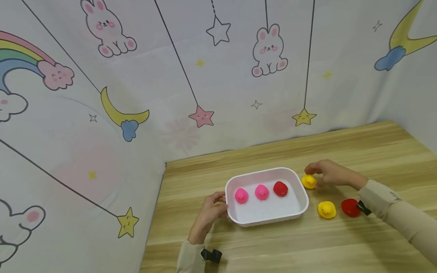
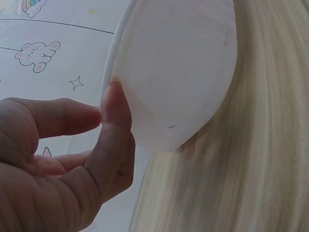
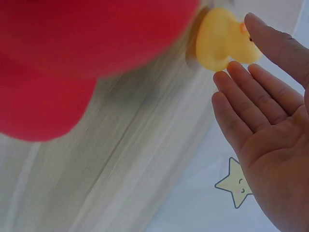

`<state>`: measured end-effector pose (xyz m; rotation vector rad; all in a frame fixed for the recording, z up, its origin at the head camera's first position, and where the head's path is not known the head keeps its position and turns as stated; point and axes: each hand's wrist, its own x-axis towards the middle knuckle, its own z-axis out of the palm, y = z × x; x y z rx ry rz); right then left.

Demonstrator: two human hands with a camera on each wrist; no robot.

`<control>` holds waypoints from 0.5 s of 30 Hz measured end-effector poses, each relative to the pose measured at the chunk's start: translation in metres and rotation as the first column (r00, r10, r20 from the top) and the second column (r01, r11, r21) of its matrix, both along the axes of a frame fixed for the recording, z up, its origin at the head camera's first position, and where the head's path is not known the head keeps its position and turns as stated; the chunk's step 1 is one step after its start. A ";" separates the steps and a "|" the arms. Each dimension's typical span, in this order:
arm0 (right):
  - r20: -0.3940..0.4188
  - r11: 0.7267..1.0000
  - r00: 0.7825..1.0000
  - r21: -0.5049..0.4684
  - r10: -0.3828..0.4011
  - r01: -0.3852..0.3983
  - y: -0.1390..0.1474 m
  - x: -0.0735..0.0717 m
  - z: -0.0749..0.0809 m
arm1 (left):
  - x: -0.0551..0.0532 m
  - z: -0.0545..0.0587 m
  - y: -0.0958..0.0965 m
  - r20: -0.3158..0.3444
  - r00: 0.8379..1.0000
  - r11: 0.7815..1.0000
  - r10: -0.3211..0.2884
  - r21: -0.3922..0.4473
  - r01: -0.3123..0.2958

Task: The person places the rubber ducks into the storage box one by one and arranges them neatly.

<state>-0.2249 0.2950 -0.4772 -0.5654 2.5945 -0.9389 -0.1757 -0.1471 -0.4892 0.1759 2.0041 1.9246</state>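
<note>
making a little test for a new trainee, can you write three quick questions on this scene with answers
1. How many yellow ducks are on the table outside the white tray?
2. True or false: in the head view, the red toy inside the tray lies right of both pink ducks.
3. What do the fingers of the left hand hold? A) a yellow duck B) the tray C) a red toy

Key: 1. Two 2. True 3. B

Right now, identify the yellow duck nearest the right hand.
The yellow duck between the white tray and the right hand; the other yellow duck sits farther off, beside a red toy.
</note>
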 end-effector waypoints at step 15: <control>-0.080 0.999 0.997 0.041 -0.019 0.022 -0.011 -0.003 -0.010 | 0.000 0.001 0.001 0.013 1.000 1.000 0.010 -0.011 -0.010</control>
